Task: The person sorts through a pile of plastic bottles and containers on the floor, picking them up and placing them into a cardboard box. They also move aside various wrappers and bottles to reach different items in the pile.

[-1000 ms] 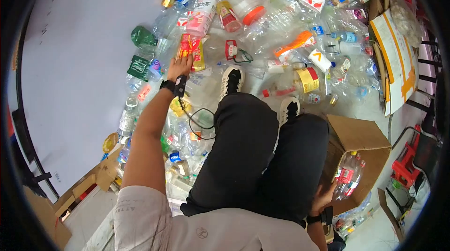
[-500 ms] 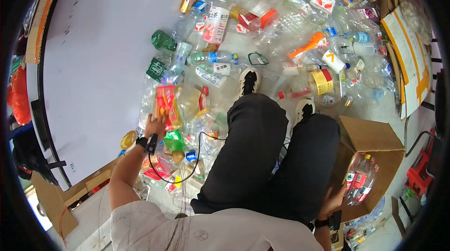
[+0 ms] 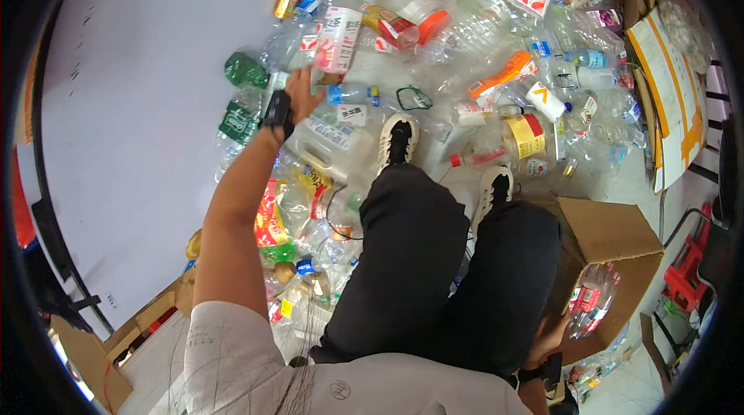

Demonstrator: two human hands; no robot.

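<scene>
Here, your open left hand [image 3: 301,97] spreads its fingers just beside a clear, smooth cylindrical bottle [image 3: 353,95] lying crosswise in the plastic pile [image 3: 480,24], cap pointing right. By the cardboard box [image 3: 608,229], your half-hidden right hand's [image 3: 549,340] grip is unclear.

pale floor [image 3: 634,396], broad pale surface [image 3: 155,120] opposite a red stool [image 3: 685,272]

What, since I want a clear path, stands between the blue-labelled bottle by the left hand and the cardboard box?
The left shoe, right shoe and right knee stand between the bottle near the left hand and the cardboard box.
</scene>
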